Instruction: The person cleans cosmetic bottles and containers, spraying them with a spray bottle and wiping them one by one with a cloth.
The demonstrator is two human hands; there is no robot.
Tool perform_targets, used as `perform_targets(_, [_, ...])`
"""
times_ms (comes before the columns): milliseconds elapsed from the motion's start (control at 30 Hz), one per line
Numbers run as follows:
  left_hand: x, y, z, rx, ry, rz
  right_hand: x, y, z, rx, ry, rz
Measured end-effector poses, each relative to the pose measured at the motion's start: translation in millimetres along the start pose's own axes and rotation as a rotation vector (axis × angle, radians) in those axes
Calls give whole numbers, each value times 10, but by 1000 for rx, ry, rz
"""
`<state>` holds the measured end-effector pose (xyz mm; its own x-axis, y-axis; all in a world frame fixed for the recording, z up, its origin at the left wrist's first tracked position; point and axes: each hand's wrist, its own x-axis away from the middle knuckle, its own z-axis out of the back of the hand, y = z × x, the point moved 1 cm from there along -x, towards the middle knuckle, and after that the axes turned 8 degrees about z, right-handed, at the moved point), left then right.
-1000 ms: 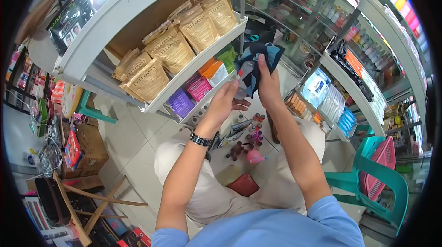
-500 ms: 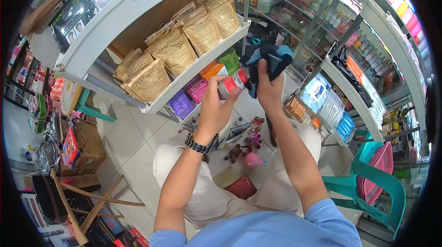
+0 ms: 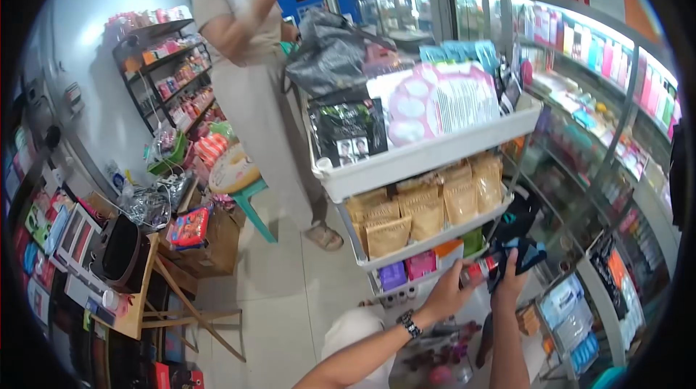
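Note:
Near the lower right of the head view, my left hand (image 3: 448, 293) is closed round a small clear bottle (image 3: 478, 271) with a red and white label. My right hand (image 3: 509, 286) grips a dark and blue cloth (image 3: 528, 254), which touches the bottle's other end. Both hands are close together in front of the lower shelf of a white rack. Below them, several small dark bottles (image 3: 453, 351) and a pink item (image 3: 440, 374) stand on the floor, partly hidden by my forearms.
The white rack (image 3: 428, 169) carries gold pouches (image 3: 424, 211) and packets. Another person (image 3: 250, 92) stands at the upper left beside a green stool (image 3: 254, 208). A wooden folding table (image 3: 148, 280) is at the lower left, glass shelving (image 3: 580, 164) on the right.
The view has swung up and to the left, bringing the standing person into sight. Between the earlier frames, the bottle turned to show its red label; both hands keep hold of their items.

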<state>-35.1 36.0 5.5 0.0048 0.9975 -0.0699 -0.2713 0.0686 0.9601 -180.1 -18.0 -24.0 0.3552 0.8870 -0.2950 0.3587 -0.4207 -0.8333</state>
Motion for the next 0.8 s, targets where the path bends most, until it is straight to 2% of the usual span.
perform_targets(33, [3, 53, 16, -29, -13, 11, -10, 50, 6, -53, 44, -51])
perform_targets(67, [-10, -15, -37, -80, 66, -105, -7, 39, -52, -159, 48, -90])
perform_targets(133, [-20, -99, -113, -208, 173, -281, -5, 154, 12, -307, 97, -299])
perform_targets(200, [24, 57, -67, -321, 118, -325, 49, 332, 92, -532, 66, -575])
perform_targets(233, [21, 49, -66, -324, 117, -333, 93, 426, 154, -537, 64, -568])
perform_targets(300, [26, -24, -81, -428, 85, -363, 143, 588, 232, -600, 113, -696])
perform_targets(367, [1, -52, -65, -463, 124, -425, 134, 402, 121, -544, 143, -737])
perform_targets(467, [-32, -104, -78, -547, 228, -587, 113, 363, 103, -515, 137, -730])
perform_targets(667, [-63, -142, -56, -513, 270, -591, 197, 257, 19, -599, 119, -697])
perform_targets(800, [-56, -126, 4, -477, 243, -367, 210, 27, -95, -148, 168, -258])
